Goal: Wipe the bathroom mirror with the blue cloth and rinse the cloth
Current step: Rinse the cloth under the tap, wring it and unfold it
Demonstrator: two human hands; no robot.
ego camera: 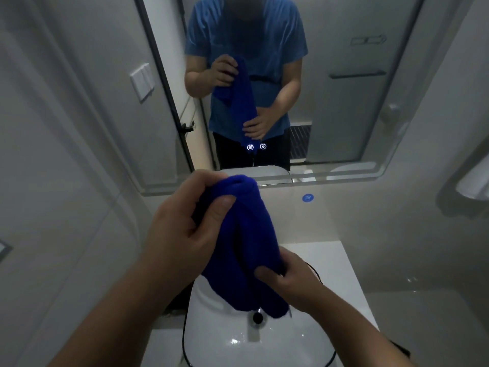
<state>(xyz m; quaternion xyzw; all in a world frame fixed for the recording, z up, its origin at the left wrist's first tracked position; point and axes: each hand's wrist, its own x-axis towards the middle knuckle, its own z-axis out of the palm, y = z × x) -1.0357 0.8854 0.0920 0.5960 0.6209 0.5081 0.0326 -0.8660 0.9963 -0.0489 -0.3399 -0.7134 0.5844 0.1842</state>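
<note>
Head view. Both hands grip the cloth (242, 242), which hangs bunched into a rope directly above the basin (219, 337). The left hand (185, 223) is closed around the cloth's upper end, thumb pressed across the folds; the right hand (291, 279) is closed around the lower part, fingers wrapped from the far side. The cloth's tail dangles just above the drain (257, 317). The mirror (344, 102) stands behind and above the basin, and it repeats the same two-handed grip in reflection.

Step in hand, as a judgement: the cloth is being gathered or wrung over the basin, so this belongs to the rinsing part of the task rather than the wiping. The next move likely calls for opposing twists of the two hands, or for bringing the cloth under running water.

Hidden or unclear: no tap or water stream can be made out above the basin, and the cloth covers where one might be. Whether the cloth is wet cannot be told. The basin's near rim is cut off by the frame, and the dim light blurs the mirror's surface, so its cleanliness is not readable.
</note>
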